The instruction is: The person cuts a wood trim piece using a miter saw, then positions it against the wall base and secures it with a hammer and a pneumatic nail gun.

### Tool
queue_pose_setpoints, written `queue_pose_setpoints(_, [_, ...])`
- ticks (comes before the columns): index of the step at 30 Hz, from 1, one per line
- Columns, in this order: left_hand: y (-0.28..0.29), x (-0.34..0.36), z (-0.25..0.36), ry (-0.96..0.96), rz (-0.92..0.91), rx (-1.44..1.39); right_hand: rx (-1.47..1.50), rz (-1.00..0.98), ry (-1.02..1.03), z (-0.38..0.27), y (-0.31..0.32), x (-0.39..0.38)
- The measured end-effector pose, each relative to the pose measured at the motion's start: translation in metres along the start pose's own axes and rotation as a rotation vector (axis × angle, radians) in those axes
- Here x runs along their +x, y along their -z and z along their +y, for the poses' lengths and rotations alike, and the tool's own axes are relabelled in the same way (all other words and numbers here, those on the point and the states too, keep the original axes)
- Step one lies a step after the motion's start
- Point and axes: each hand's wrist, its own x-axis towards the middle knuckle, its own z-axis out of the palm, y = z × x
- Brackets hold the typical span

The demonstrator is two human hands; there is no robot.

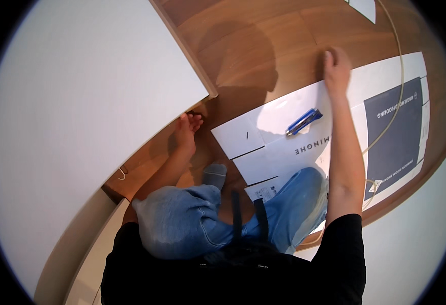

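Observation:
My left hand (pixel 188 130) is open beside the corner of a large white panel (pixel 106 86), its fingers loosely curled and apart. The fingertips are close to the panel's edge; I cannot tell whether they touch it. My right hand (pixel 338 73) reaches out over the far edge of a flattened white cardboard box (pixel 279 152). Its thumb stands apart from the bent, slightly blurred fingers, and nothing shows between them. A blue utility knife (pixel 304 122) lies on the cardboard, left of my right forearm.
Brown wood flooring (pixel 243 56) surrounds the cardboard. A pale cable (pixel 399 56) runs across the cardboard's dark printed area (pixel 397 127). Another white piece (pixel 364 9) lies at the far edge. A white hook-like wire (pixel 122 174) shows beneath the panel. My knees are bent over the cardboard's near side.

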Motion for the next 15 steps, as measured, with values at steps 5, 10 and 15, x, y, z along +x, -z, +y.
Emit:
queue_pose_setpoints(5, [-0.075, -0.028, 0.015, -0.303, -0.326, 0.442, -0.510, 0.133, 0.010, 0.108, 0.025, -0.004])
queue_pose_setpoints(10, [-0.239, -0.006, 0.092, -0.667, -0.650, 0.621, -0.429, 0.090, -0.102, 0.078, 0.023, -0.001])
queue_pose_setpoints(15, [-0.452, 0.106, 0.152, -1.091, -0.374, 0.649, -0.402, 0.050, -0.165, 0.081, 0.040, 0.008])
